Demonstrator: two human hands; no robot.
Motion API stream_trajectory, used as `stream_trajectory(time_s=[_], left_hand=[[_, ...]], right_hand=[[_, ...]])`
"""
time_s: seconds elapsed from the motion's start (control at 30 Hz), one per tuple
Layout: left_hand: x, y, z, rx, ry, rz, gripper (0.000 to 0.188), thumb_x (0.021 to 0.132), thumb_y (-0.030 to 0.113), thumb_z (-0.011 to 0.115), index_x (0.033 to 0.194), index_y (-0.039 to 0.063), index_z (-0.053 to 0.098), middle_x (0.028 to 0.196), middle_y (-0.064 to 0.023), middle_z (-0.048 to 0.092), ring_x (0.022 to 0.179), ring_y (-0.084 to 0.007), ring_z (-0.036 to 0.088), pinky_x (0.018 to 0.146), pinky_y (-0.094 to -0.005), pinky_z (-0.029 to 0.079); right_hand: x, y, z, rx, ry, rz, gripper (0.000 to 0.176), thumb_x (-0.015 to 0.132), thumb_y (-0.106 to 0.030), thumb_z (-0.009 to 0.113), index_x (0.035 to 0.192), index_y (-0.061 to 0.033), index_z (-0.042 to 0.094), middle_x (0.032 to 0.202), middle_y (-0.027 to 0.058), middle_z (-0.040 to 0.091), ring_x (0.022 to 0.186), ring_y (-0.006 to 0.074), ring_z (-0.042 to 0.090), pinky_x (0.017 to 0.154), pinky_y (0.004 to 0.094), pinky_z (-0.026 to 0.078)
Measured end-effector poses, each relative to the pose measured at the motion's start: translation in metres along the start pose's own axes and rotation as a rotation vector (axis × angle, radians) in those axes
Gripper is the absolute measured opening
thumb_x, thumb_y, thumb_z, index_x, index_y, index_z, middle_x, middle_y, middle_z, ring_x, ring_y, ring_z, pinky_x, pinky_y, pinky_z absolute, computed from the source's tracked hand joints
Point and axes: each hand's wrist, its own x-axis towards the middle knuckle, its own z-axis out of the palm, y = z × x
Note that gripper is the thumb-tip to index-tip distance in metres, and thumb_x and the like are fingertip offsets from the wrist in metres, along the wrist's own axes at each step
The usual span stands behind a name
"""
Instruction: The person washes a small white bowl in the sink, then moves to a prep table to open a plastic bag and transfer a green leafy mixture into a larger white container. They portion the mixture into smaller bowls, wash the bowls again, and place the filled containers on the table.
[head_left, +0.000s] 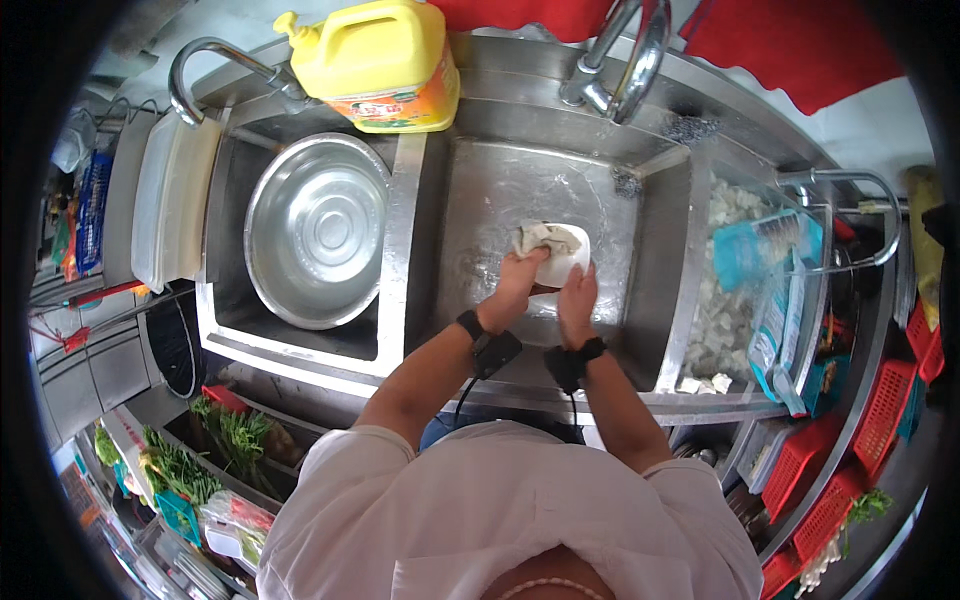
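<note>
My left hand (516, 283) grips a crumpled whitish cloth (534, 235), which rests on a white dish (576, 238). The dish's near right side is in my right hand (577, 297), the fingers along its rim. Both hands are over the middle compartment of a stainless steel sink (495, 176), whose floor looks wet. How deep the dish is, I cannot tell, since the cloth and fingers cover part of it.
A large metal basin (330, 229) fills the left compartment. A yellow detergent jug (375, 64) and a chrome faucet (589, 82) stand behind. Steel scourers (624, 182) lie at the back right. The right compartment holds pale chunks (724, 307) and a blue plastic bag (765, 244).
</note>
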Motion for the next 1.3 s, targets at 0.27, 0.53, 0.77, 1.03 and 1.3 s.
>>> stream_trajectory(time_s=[0.27,0.53,0.77,1.03,1.3], left_hand=[[0.023,0.061,-0.037,1.165,-0.313,0.558,0.033,0.076,0.009,0.066,0.108,0.000,0.060,0.095,-0.0146,0.067,0.084,-0.0216,0.067,0.073,-0.0352,0.053],[-0.004,-0.005,-0.002,0.131,0.194,0.283,0.032,0.082,0.017,0.062,0.110,0.002,0.058,0.097,-0.0081,0.064,0.083,-0.0175,0.062,0.068,-0.0313,0.051],[-0.001,0.004,-0.030,-0.125,-0.480,-0.057,0.039,0.085,0.028,0.057,0.117,0.006,0.054,0.099,-0.0070,0.062,0.087,-0.0197,0.059,0.080,-0.0365,0.047],[0.003,0.014,-0.025,0.083,-0.463,-0.365,0.061,0.085,0.067,0.049,0.123,0.019,0.054,0.116,-0.0028,0.060,0.100,-0.0180,0.057,0.082,-0.0382,0.048],[0.016,0.120,0.020,0.151,-0.370,0.210,0.043,0.095,0.049,0.047,0.120,0.015,0.053,0.108,-0.0019,0.060,0.093,-0.0146,0.060,0.076,-0.0319,0.053]], right_hand=[[0.053,-0.023,-0.030,-0.410,-0.498,-0.268,0.033,0.093,-0.029,0.055,0.104,0.0022,0.060,0.077,0.0160,0.064,0.067,0.0207,0.063,0.060,0.0350,0.050],[0.016,-0.023,0.018,-0.305,0.160,-0.273,0.041,0.096,-0.028,0.049,0.079,0.0079,0.058,0.067,0.0257,0.060,0.065,0.0419,0.060,0.059,0.0471,0.045],[0.009,-0.014,0.009,0.285,-0.200,0.318,0.039,0.097,-0.024,0.042,0.098,0.0109,0.059,0.071,0.0155,0.064,0.051,0.0223,0.062,0.046,0.0331,0.049],[0.035,-0.013,-0.034,0.048,-0.426,0.403,0.024,0.087,-0.014,0.048,0.077,0.0054,0.057,0.054,0.0115,0.056,0.037,0.0193,0.051,0.033,0.0313,0.038],[0.055,0.006,-0.083,-1.019,-0.025,-0.504,0.025,0.086,-0.007,0.051,0.106,0.0077,0.049,0.085,0.0209,0.063,0.064,0.0290,0.067,0.052,0.0366,0.055]])
